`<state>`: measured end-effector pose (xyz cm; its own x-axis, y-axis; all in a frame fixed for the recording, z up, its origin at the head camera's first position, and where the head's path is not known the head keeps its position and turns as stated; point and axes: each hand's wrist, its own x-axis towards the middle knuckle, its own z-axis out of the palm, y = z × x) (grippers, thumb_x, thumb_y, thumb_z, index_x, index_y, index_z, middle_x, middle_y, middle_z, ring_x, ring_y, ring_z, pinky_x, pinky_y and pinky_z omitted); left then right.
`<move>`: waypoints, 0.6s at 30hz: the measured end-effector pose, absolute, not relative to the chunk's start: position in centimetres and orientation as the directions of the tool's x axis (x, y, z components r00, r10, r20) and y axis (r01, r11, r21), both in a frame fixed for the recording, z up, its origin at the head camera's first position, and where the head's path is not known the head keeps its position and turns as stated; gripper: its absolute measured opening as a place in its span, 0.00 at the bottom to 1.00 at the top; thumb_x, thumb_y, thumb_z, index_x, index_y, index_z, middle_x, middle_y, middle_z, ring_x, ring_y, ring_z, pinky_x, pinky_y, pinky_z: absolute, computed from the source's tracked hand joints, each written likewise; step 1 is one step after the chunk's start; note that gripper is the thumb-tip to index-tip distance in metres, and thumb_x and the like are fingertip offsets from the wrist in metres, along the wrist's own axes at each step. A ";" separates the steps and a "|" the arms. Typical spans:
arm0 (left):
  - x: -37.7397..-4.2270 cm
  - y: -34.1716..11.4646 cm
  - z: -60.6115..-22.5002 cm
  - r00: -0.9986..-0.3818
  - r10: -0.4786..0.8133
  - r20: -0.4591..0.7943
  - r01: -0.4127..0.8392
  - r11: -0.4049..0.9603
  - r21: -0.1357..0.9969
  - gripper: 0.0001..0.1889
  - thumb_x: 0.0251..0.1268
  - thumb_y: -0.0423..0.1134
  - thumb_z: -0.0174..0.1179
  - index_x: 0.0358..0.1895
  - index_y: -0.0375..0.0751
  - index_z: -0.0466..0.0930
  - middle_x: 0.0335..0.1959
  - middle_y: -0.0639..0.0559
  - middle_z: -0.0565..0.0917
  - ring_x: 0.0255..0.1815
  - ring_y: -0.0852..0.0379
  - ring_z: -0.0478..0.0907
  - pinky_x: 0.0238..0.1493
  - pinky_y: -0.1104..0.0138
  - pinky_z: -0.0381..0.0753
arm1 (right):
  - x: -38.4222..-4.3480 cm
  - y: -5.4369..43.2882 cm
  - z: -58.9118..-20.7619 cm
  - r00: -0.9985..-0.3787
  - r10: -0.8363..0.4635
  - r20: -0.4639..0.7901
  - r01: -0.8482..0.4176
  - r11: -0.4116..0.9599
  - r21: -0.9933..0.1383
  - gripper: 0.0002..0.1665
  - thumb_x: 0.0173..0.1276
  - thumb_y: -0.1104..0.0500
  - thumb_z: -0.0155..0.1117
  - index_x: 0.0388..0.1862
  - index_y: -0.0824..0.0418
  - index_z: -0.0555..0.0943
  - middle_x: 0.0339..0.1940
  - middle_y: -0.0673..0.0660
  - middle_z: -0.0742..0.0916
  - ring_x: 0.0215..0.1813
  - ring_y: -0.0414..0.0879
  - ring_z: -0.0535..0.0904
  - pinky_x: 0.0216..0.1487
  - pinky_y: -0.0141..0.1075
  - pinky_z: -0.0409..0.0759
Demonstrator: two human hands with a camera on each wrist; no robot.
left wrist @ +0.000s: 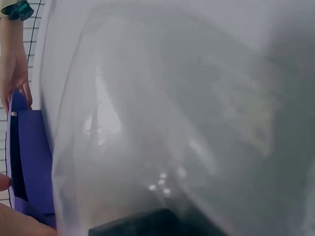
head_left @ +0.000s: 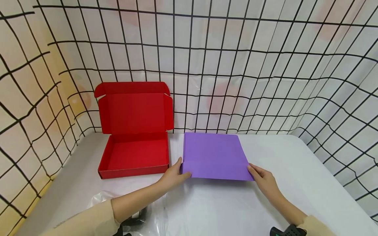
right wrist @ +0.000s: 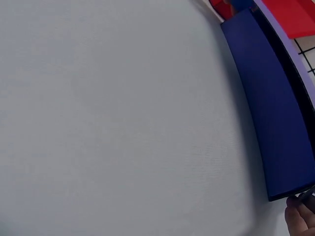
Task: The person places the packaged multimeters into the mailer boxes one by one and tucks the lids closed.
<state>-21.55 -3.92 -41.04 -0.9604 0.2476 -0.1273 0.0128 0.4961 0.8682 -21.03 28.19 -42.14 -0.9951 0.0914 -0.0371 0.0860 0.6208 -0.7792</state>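
Though two boxes [head_left: 137,152], fingers [head_left: 260,170] on purple one [head_left: 215,155].

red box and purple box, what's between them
In the head view, a narrow strip of white table separates the red box from the purple box; the left hand is at its near end.

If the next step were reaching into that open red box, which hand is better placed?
Likely the left hand: it is at the near left corner of the purple box, close beside the red box. The right hand holds the near right corner, farther off, with the purple box between.
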 end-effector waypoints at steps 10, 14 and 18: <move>-20.6 -4.5 -41.0 -0.947 0.305 -0.100 0.049 0.446 0.894 0.34 0.65 0.42 0.54 0.67 0.25 0.53 0.64 0.33 0.67 0.63 0.37 0.65 0.61 0.50 0.67 | -20.0 27.9 -41.8 -0.996 0.059 -0.068 0.090 0.563 -0.821 0.35 0.72 0.44 0.46 0.64 0.72 0.65 0.61 0.67 0.74 0.60 0.52 0.72 0.52 0.29 0.76; -20.6 -4.5 -40.6 -0.944 0.316 -0.095 0.052 0.426 0.903 0.31 0.66 0.40 0.53 0.66 0.23 0.57 0.63 0.32 0.68 0.62 0.38 0.67 0.59 0.51 0.69 | -19.9 28.0 -41.6 -0.996 0.053 -0.069 0.087 0.577 -0.812 0.34 0.72 0.46 0.48 0.63 0.73 0.66 0.59 0.67 0.75 0.56 0.46 0.75 0.50 0.28 0.77; -20.6 -4.6 -40.2 -0.942 0.322 -0.095 0.048 0.409 0.911 0.28 0.67 0.38 0.51 0.64 0.21 0.59 0.61 0.31 0.69 0.61 0.39 0.68 0.59 0.51 0.69 | -19.9 28.1 -41.3 -0.995 0.045 -0.094 0.103 0.563 -0.820 0.34 0.72 0.46 0.48 0.63 0.73 0.66 0.59 0.68 0.75 0.54 0.46 0.78 0.50 0.29 0.77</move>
<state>-20.56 -4.60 -40.21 -0.9420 0.3219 -0.0953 0.0477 0.4095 0.9111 -19.93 28.07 -41.30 -0.9946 0.0453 -0.0935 0.1027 0.5635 -0.8197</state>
